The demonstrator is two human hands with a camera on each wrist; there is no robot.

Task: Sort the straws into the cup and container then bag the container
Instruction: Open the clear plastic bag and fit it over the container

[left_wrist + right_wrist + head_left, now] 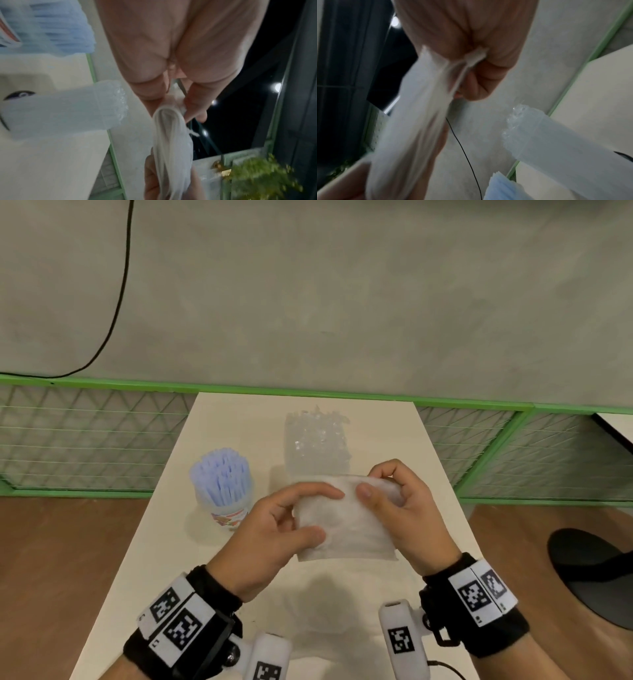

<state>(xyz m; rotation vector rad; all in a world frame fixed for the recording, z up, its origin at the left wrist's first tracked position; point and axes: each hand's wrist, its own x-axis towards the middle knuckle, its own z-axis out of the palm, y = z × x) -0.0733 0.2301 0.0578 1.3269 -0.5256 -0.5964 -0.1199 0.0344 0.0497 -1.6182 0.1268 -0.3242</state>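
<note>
Left hand and right hand pinch the bag, hiding the container's base; cup stands left.

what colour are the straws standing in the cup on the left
Pale blue. The straws stand bunched in the cup; the head view shows them best.
</note>
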